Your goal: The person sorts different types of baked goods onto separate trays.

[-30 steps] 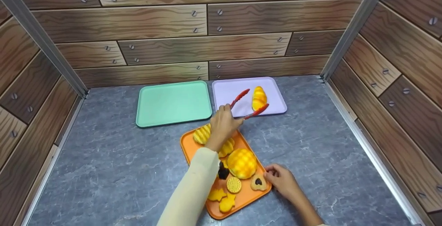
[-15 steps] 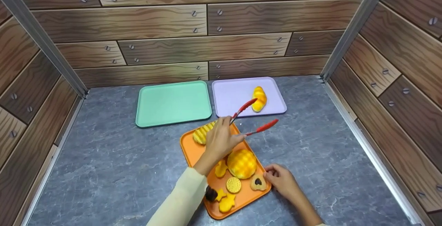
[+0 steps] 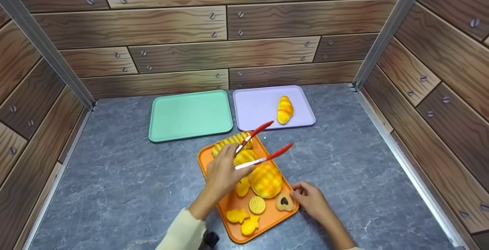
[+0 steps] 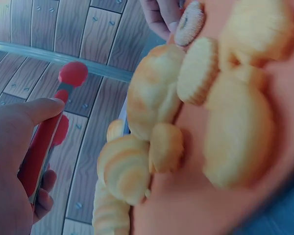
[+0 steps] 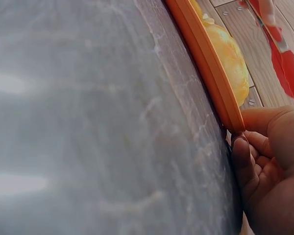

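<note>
Red-tipped tongs are standing widely spread in the left hand, which is gripping them above the orange tray, their tips showing beyond its right edge. The right hand is pinching that tray's near right corner, just beside 1 heart-centred cookie. On the lilac tray, 1 croissant is lying towards the right edge.
</note>
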Available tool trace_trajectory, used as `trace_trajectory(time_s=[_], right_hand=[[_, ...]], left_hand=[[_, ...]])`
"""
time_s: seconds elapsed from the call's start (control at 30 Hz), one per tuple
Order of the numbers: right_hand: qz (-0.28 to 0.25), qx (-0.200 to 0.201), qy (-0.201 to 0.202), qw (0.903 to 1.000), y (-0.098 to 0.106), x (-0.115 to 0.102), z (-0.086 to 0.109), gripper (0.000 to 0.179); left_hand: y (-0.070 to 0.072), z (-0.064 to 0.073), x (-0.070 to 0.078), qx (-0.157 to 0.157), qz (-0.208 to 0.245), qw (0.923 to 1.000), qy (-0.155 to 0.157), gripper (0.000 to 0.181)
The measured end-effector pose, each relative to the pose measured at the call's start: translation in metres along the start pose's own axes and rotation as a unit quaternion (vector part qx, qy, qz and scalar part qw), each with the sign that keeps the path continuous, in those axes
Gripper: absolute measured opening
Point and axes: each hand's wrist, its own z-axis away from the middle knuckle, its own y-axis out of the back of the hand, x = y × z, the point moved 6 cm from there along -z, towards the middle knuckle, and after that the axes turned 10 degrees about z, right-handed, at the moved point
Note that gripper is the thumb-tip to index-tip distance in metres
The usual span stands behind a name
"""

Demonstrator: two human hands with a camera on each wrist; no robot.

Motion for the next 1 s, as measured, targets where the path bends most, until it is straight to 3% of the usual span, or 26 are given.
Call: trace_trajectory(time_s=[0.17,0.33,0.53,0.8,1.0], right_hand=[[0.003,-0.001,0.002,1.0000,0.000,-0.001,0.000,0.013],[0.000,-0.003,0.008,1.0000,0.000,-0.002,-0.001,0.015],[0.003,-0.009,-0.007,0.9999,-0.001,0.000,-0.001,0.015],[0.005,-0.011,-0.020,0.9997,0.000,0.001,-0.002,0.014],[0.004,-0.011,-0.007,0.9999,0.000,0.000,-0.002,0.015]], left_hand=[[0.017,0.019,-0.013,0.029,-0.014,0.9995,0.002,0.071],[0.032,0.033,-0.029,0.037,-0.024,0.9986,0.029,0.072],[0.050,0.046,-0.053,0.043,-0.041,0.9955,0.074,0.073],[0.072,0.059,-0.079,0.082,-0.048,0.9918,0.086,0.071],[0.082,0.065,-0.097,0.080,-0.053,0.9887,0.115,0.070]])
